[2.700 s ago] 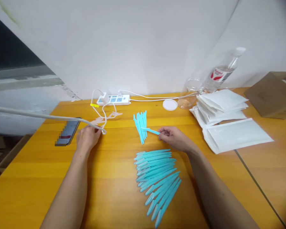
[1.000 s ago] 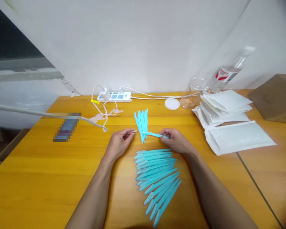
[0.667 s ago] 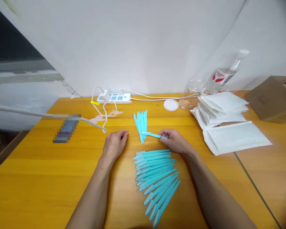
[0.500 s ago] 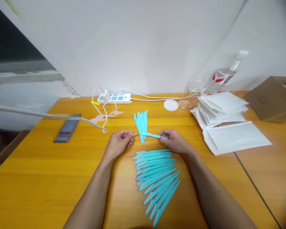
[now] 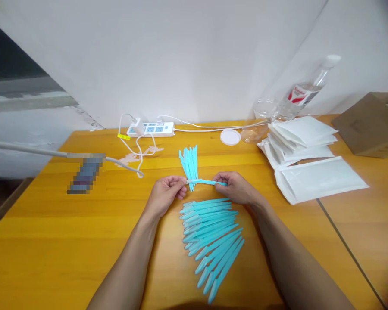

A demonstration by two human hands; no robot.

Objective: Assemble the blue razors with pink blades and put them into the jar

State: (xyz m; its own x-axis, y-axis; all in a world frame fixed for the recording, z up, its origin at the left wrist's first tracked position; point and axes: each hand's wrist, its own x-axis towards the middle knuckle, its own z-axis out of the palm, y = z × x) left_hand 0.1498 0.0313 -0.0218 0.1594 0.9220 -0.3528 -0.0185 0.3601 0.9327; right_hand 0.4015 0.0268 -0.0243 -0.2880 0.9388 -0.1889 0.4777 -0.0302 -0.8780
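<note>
My right hand [image 5: 234, 186] pinches the handle end of a turquoise razor-like stick [image 5: 209, 182], held level. At its other end, my left hand [image 5: 170, 191] closes on a small pale cover [image 5: 188, 181], which meets the blade tip. Behind the held stick lies a small bunch of turquoise sticks [image 5: 189, 161] on the wooden table [image 5: 51, 241]. A larger fan of turquoise sticks [image 5: 210, 224] is spread nearer to me, below both hands.
Small pale pieces [image 5: 129, 160] and a white power strip [image 5: 151, 129] with cables lie at the back left. A round white lid [image 5: 230, 137], clear jar [image 5: 261, 116], bottle [image 5: 302, 94], white padded envelopes [image 5: 321, 176] and cardboard box [image 5: 368, 125] stand or lie rightward.
My hands have come closer together. The pale cover in my left hand, earlier apart from the held stick, now meets its tip. The view has tilted slightly.
</note>
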